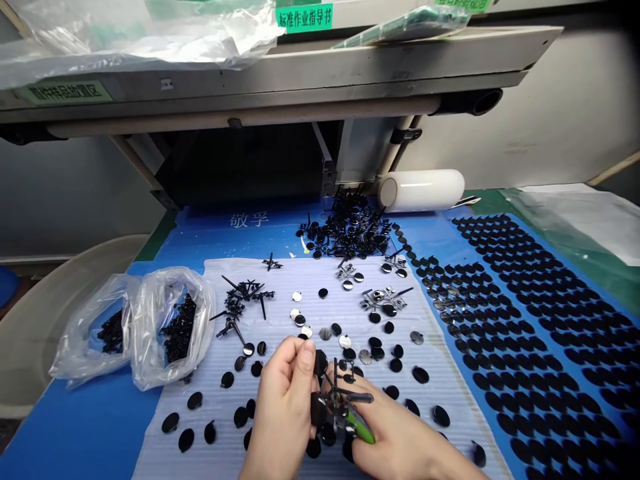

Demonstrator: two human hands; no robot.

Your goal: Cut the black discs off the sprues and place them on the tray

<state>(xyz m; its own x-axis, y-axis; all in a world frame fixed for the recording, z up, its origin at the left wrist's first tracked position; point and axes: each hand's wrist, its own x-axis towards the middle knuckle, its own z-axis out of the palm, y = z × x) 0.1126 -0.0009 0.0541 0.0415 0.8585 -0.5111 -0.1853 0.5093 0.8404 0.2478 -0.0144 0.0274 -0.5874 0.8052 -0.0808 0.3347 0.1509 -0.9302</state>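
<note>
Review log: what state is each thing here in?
Left hand: pinching branched black part
Right hand: closed around green-handled tool
Green-handled tool: open or shut, unclear
Clear plastic bags: open, black pieces inside
Loose black discs: scattered on white sheet
Black parts: heaped beyond sheet
White cylinder: lying on its side

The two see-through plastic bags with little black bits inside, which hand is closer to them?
Left: the left hand is to the bags' right and nearer the camera; the right hand, holding a green-handled tool, is farther right.
</note>
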